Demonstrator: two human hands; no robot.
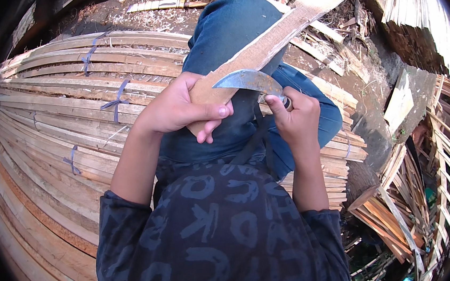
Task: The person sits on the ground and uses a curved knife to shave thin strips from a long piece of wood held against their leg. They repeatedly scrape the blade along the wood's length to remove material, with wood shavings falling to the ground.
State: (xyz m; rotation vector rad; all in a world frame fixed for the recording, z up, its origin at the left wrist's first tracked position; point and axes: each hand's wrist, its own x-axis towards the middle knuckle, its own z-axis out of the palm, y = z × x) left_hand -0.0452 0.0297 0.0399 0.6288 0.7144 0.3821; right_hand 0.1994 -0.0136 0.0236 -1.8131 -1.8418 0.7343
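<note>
A long, flat wooden board (267,43) slants over my knee, from near my middle up to the far right. My left hand (179,108) is wrapped round its near end, the thumb on top and the fingertips showing beneath. A curved knife (249,79) with a stained metal blade lies across the board close to that hand, its tip toward the left. My right hand (296,114) is closed round the knife's handle, which is mostly hidden in the fist.
I sit on bundles of wooden slats (63,122) tied with bluish strips. Shavings and offcuts litter the ground ahead, where a sheathed-looking blade or stick (167,4) lies. At the right stand a stack of thin pale slats (417,11) and split wood pieces (390,227).
</note>
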